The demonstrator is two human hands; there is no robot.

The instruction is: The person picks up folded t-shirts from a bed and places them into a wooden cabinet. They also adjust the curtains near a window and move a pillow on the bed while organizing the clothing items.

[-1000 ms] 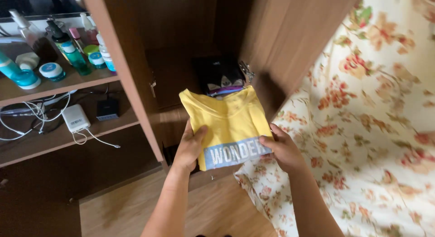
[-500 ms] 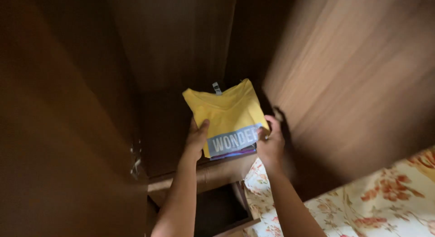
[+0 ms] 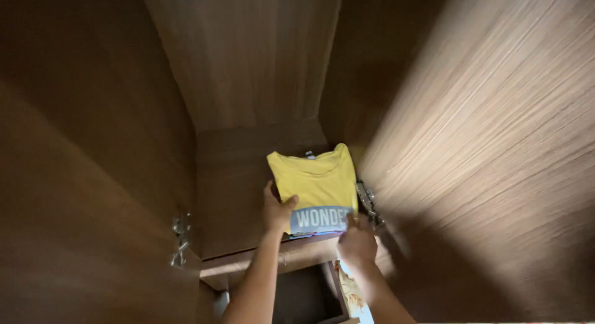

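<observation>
Hands grip a folded yellow shirt (image 3: 317, 186) lying on the wardrobe shelf (image 3: 235, 194), toward its right front corner. Left hand (image 3: 277, 210) clasps the shirt's left front edge, thumb on top; right hand (image 3: 357, 241) pinches its right front corner, beside a metal hinge (image 3: 367, 203).

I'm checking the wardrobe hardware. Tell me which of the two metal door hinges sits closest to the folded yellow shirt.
The right-hand hinge, touching the yellow shirt's right edge by the right hand. The left hinge sits well apart.
</observation>
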